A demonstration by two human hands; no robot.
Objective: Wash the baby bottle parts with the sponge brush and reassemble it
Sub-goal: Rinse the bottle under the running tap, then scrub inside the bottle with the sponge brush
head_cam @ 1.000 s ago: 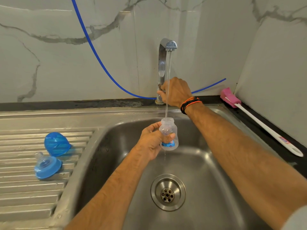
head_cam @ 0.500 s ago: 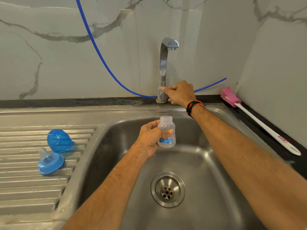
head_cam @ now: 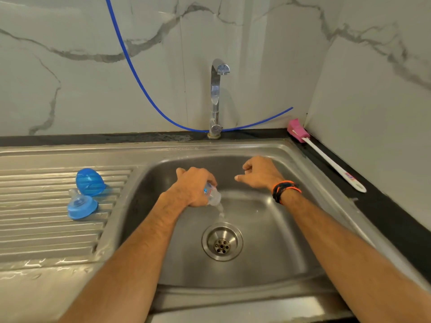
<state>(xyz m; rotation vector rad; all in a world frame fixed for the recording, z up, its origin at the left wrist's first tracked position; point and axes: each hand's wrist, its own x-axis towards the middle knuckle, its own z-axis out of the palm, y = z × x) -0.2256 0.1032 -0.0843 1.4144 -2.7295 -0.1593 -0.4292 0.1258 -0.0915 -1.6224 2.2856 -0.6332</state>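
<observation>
Right now I have the left hand (head_cam: pixel 194 186) wrapped around the small clear bottle (head_cam: pixel 212 196), fingers curled over its body, and I tip it mouth-down over the sink (head_cam: pixel 268 259) so the water inside runs out in a thin stream toward the drain (head_cam: pixel 222 244). My right hand (head_cam: pixel 260 172) hangs above the back of the basin with the fingers loosely curled and nothing in them; it touches nothing. To do this emptying well, I judge I should keep the mouth pointed low and over the drain, hold the tilt until the stream stops, and give a small shake so no water pools in the base. My grip covers most of the bottle, so I cannot tell how much water is left; I would watch the stream, not the bottle. The surface is probably wet and slick, so I would keep the fingers firm and the bottle low in the basin in case it slips. The sponge brush (head_cam: pixel 324 157) lies along the right edge of the desk, its pink head toward the back corner, within reach of the free right hand, which I judge suits fetching it. The blue cap (head_cam: pixel 89 181) and the nipple ring (head_cam: pixel 81 206) sit just beside each other on the ribbed drainboard (head_cam: pixel 46 234) at the left, well apart from the basin, not yet scrubbed as far as I can judge.
</observation>
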